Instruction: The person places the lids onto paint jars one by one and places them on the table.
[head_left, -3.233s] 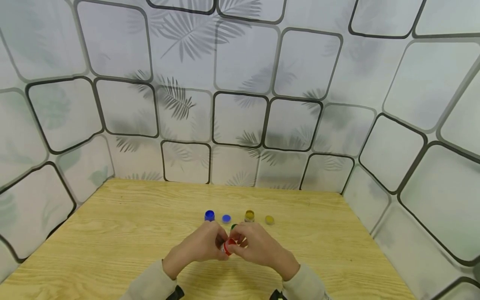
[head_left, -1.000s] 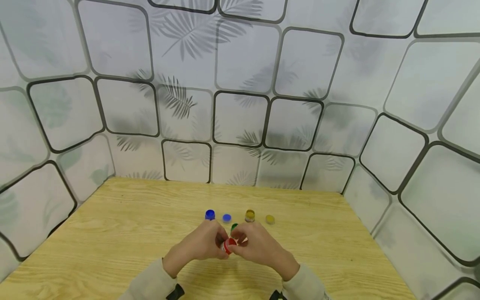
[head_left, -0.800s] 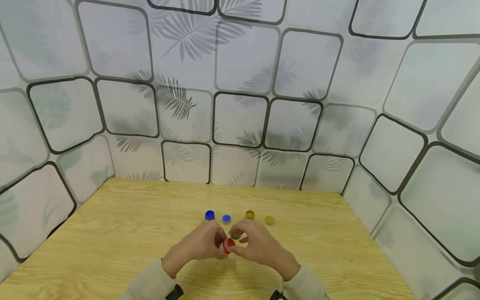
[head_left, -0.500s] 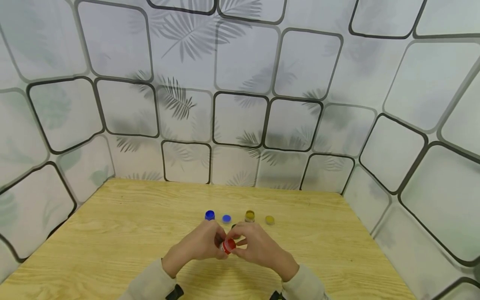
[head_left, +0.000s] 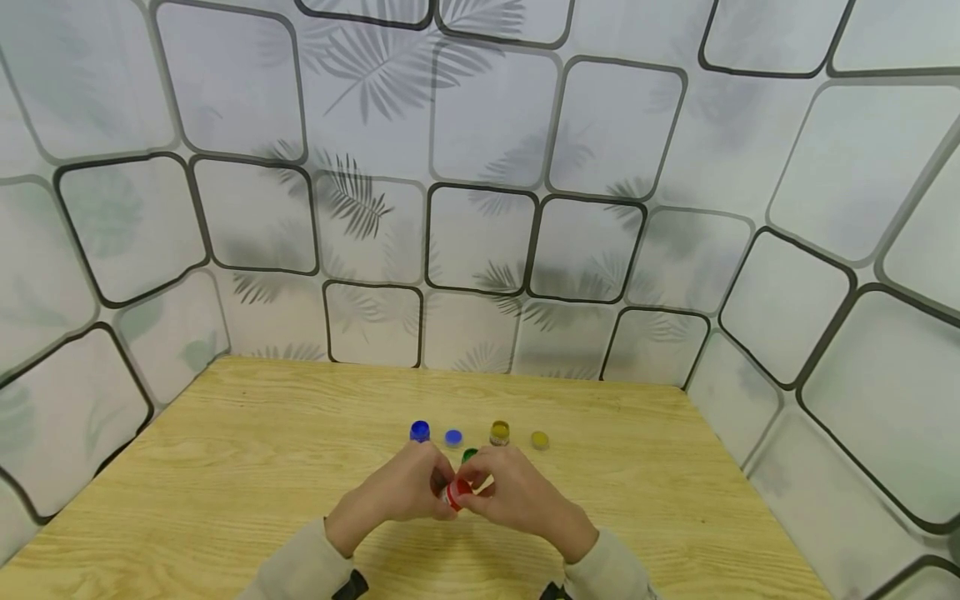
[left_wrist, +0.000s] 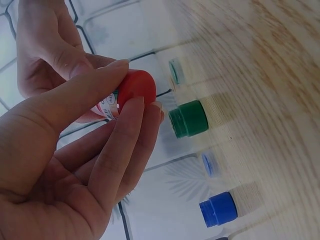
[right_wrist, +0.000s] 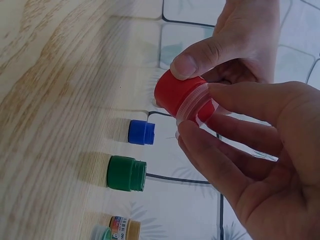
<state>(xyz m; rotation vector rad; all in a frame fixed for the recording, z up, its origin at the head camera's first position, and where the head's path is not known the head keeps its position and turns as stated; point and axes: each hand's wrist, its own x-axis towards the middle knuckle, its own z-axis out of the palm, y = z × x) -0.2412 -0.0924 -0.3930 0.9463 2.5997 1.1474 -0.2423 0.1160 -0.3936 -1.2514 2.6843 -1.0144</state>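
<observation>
Between my two hands is a red paint jar [right_wrist: 172, 95], tilted above the table, with a printed label. My left hand [head_left: 401, 487] grips the jar's body, its thumb on one side and its fingers on the other in the left wrist view. The fingertips of my right hand [head_left: 517, 492] pinch the clear ridged lid [right_wrist: 194, 102] at the jar's mouth. Whether the lid is tight cannot be told. Just beyond the hands stands an uncapped green paint jar [left_wrist: 190, 119], partly hidden by my right hand in the head view.
An uncapped blue jar [head_left: 419, 431] and its lid [head_left: 453, 437] lie farther back on the wooden table [head_left: 300, 408]. To their right are an uncapped yellow jar [head_left: 499, 432] and a yellow lid [head_left: 540, 439]. A green lid [left_wrist: 175, 71] lies near the green jar.
My right fingers lifted and spread at the red jar's lid, then came back around it. My left hand has hardly moved and keeps hold of the jar. The other jars stand where they were.
</observation>
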